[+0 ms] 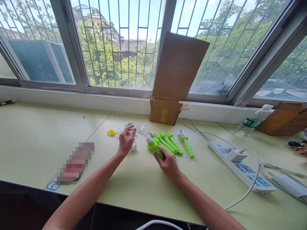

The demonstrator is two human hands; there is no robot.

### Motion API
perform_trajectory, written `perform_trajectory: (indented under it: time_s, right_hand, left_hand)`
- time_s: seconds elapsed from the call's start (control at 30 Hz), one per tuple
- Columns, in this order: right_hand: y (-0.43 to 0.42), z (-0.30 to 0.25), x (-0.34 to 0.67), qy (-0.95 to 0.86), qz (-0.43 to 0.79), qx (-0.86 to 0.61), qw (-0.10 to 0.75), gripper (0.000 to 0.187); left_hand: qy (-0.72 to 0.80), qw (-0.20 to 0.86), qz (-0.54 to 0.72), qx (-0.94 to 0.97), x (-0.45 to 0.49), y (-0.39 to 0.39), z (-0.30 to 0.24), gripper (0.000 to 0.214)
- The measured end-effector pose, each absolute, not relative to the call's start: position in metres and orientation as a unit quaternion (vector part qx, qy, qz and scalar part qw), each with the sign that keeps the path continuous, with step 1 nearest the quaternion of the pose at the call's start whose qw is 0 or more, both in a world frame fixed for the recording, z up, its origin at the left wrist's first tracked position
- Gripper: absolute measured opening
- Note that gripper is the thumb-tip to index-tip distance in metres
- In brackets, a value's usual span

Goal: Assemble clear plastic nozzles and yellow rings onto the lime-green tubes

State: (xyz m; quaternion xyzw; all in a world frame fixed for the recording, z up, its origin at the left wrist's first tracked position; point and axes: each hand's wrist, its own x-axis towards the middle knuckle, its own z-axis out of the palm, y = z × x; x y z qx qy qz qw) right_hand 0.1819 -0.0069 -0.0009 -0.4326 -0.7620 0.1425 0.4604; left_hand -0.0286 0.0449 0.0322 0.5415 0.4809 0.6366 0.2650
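My right hand (pixel 169 162) is wrapped round a green tube with a white tip (pixel 153 146), which has a yellow ring below the tip and leans up to the left. My left hand (pixel 126 139) pinches a small clear plastic cap (pixel 134 128) between thumb and fingers, just left of the white tip; the fingers partly hide it. Several green ribbed tubes (pixel 174 143) lie side by side beyond my right hand. One more green tube with a clear end (pixel 187 144) lies apart to their right. Around my left hand are loose clear caps (pixel 143 128) and a white cap (pixel 129 123).
Yellow rings (pixel 111 132) lie left of the caps. An opened cardboard box (pixel 165 110) stands against the window sill. A power strip (pixel 242 169) with cables runs along the right, near a water bottle (pixel 254 120). A pixelated phone-like object (pixel 76 163) lies at left.
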Motion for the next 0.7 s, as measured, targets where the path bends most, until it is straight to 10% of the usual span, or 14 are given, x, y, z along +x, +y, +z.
perform_trajectory:
  time_s: [0.7]
  right_hand:
    - [-0.0062,-0.0056,0.1822,-0.788,0.128,-0.457,0.393,0.034]
  left_hand:
    - [0.460,0.190,0.639,0.586,-0.0245,0.0407,0.0289,0.029]
